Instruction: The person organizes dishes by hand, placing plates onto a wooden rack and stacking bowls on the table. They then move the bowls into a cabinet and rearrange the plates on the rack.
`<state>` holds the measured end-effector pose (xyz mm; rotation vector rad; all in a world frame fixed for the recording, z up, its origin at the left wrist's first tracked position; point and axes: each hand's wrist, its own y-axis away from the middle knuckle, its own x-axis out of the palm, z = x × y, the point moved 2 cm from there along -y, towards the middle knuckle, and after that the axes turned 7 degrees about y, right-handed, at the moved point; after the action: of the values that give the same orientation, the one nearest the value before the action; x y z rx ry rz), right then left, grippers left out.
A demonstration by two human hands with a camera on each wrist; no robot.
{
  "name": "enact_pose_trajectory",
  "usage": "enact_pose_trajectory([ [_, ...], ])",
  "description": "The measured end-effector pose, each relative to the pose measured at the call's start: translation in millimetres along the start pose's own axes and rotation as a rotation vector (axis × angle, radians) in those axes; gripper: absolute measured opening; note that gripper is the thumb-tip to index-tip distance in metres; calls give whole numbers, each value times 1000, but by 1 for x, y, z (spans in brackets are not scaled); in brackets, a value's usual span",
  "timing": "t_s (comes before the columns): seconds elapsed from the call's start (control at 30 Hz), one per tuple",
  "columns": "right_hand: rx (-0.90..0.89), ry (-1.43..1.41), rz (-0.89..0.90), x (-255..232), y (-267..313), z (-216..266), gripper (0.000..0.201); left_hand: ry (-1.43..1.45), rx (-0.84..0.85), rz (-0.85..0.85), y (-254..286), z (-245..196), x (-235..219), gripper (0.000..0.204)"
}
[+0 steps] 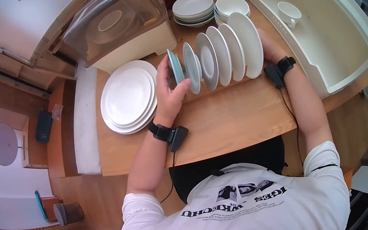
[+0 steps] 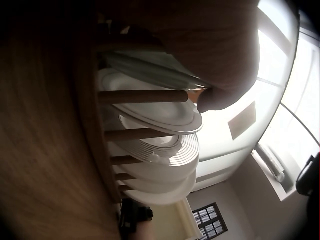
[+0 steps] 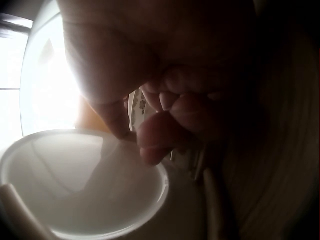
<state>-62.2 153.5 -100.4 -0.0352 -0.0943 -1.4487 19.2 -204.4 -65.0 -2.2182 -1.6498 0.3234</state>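
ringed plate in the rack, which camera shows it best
The head view: nearly the whole face of the ringed plate shows. The left wrist view is closer, but another plate covers part of it. The right wrist view does not show it recognisably.

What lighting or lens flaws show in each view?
Head view: wide-angle distortion bows the front edge of the wooden table, corners go black; left wrist: bright backlight at right leaves the left hand dark; right wrist: glare whites out part of the left side, the right hand is shadowed, the white plate looks hazy.
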Motion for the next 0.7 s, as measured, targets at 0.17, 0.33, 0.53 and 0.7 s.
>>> enact_pose_trajectory([
  [0.17, 7, 16, -3, -3, -3, -1, 41, -14, -40, 5, 1, -3, 0, 88],
  [0.33, -18, 60, -19, -3, -2, -2, 43, -28, -40, 10, 0, -3, 0, 85],
  [0.53, -34, 53, 3, -5, -5, -5, 43, 73, 29, -2, -2, 5, -2, 81],
  [0.7, -62, 93, 2, -7, -7, -5, 42, 50, -22, -14, -1, 1, 0, 80],
])
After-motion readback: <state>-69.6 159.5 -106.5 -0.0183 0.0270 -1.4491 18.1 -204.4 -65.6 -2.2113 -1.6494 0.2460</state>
